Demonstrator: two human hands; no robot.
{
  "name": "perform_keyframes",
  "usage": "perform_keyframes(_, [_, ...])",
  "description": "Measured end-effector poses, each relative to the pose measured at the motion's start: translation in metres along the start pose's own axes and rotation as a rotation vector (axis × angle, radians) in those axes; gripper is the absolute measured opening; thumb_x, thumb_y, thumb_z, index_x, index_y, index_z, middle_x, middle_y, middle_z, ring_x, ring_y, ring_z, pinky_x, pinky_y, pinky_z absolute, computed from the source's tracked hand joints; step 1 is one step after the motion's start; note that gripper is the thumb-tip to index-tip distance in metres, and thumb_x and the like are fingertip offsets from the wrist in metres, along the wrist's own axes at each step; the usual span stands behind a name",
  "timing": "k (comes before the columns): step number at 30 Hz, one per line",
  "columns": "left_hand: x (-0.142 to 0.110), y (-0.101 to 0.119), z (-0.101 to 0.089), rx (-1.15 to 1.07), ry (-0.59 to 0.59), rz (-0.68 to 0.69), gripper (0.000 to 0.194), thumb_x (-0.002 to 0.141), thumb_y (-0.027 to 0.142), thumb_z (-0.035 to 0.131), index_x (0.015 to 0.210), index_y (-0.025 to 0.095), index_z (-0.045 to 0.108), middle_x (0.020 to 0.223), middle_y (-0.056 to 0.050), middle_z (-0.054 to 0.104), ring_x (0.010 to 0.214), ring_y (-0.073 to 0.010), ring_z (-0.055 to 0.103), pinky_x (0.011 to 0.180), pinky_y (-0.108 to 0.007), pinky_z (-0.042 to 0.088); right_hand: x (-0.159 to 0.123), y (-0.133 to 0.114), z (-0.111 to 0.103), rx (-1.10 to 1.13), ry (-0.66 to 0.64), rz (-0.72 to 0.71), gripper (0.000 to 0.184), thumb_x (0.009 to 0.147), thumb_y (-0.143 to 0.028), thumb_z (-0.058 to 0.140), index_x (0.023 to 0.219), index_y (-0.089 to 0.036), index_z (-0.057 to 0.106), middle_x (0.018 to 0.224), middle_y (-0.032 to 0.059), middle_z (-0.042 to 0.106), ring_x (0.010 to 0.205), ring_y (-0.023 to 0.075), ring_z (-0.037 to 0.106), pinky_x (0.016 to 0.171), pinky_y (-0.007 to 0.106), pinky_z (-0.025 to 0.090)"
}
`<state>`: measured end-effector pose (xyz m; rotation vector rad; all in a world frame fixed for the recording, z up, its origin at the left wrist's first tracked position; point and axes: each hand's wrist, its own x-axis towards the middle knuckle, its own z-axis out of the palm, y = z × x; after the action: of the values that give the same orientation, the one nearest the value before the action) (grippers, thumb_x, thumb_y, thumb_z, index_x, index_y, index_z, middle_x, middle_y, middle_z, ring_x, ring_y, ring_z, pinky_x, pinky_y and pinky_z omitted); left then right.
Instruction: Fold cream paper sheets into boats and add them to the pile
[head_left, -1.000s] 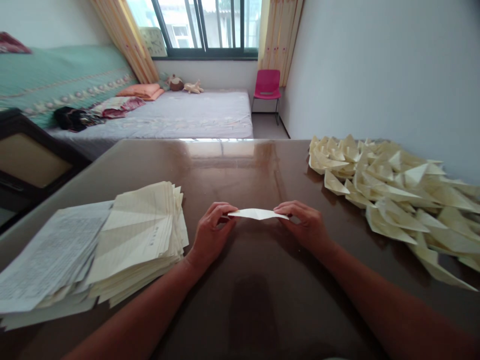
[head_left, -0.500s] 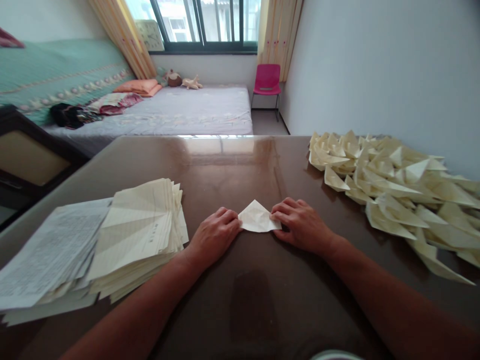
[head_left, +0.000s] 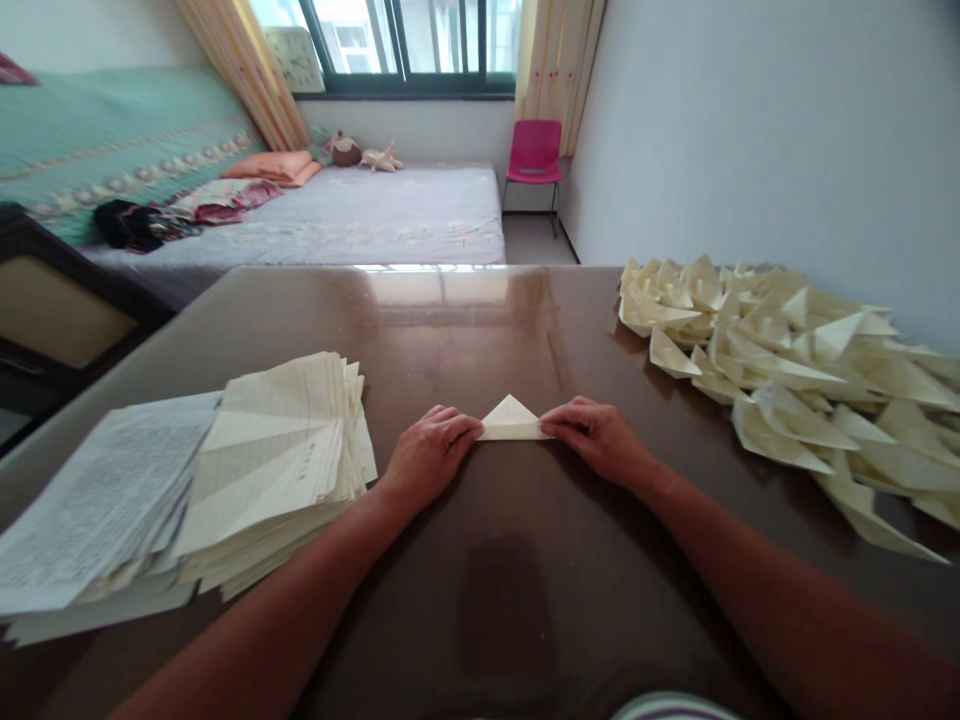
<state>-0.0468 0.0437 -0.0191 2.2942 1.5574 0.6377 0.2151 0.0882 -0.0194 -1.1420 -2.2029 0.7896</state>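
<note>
A small piece of folded cream paper [head_left: 510, 415] lies on the brown table [head_left: 517, 540] between my hands. Its upper part is a triangle pointing away from me, and a narrow strip is folded up along the near edge. My left hand [head_left: 435, 448] pinches the left end of that strip. At the opposite end my right hand [head_left: 592, 435] pinches the paper with thumb and fingers. The fingertips cover both ends of the strip.
Left of my arm lie a stack of cream sheets [head_left: 262, 440] and some printed white pages [head_left: 105, 500]. A heap of folded paper boats [head_left: 780, 360] spreads along the right side. A round rim [head_left: 675, 708] shows at the bottom edge. Beyond the table stand a bed [head_left: 420, 215] and a pink chair [head_left: 535, 152].
Seen nearly edge-on at first, the paper was then laid down as a triangle with a curved near edge. Now that edge is folded up into a straight strip.
</note>
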Motion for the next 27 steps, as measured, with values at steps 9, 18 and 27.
perform_keyframes(9, [0.006, 0.008, 0.006, 0.157, 0.047, -0.130, 0.024, 0.095, 0.039, 0.043, 0.098, 0.026, 0.063, 0.093, 0.001, 0.067, 0.091, -0.0181, 0.060, 0.078, -0.029, 0.044, 0.003, -0.013, 0.010, -0.187, 0.060, 0.073, 0.017, 0.088, -0.029, 0.052, 0.087, -0.021, 0.068, 0.085, 0.0024, 0.069, 0.076, 0.0158, 0.060, 0.069, 0.026, 0.041])
perform_keyframes(18, [0.005, 0.009, 0.007, 0.235, 0.039, -0.110, 0.026, 0.096, 0.039, 0.040, 0.102, 0.029, 0.063, 0.091, 0.000, 0.062, 0.089, -0.0167, 0.058, 0.071, -0.026, 0.044, 0.003, -0.011, 0.014, -0.282, 0.048, 0.049, 0.011, 0.087, -0.026, 0.052, 0.087, -0.020, 0.062, 0.081, 0.0017, 0.065, 0.071, 0.0146, 0.057, 0.064, 0.025, 0.039])
perform_keyframes(27, [-0.001, 0.020, 0.005, 0.386, -0.014, 0.266, 0.033, 0.094, 0.024, 0.047, 0.126, 0.028, 0.054, 0.112, -0.006, 0.057, 0.111, -0.0224, 0.045, 0.091, -0.036, 0.042, -0.003, -0.023, 0.011, -0.531, 0.028, -0.098, 0.022, 0.093, -0.023, 0.049, 0.107, -0.027, 0.066, 0.105, 0.0058, 0.061, 0.095, 0.0189, 0.053, 0.079, 0.030, 0.038])
